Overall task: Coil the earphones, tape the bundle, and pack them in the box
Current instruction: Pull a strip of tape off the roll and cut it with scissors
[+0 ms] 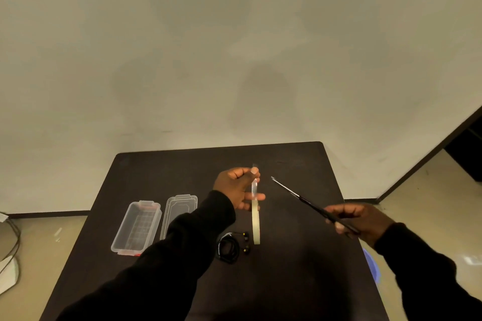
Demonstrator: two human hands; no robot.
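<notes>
The left hand (236,187) holds the tape roll (255,219); the right hand (361,221) grips scissors (307,202) above the surface (300,268).

A dark table (300,281) stands by the wall; on it lie a clear box (135,228), its lid (180,212) just beside it, and coiled black earphones (230,246).
</notes>
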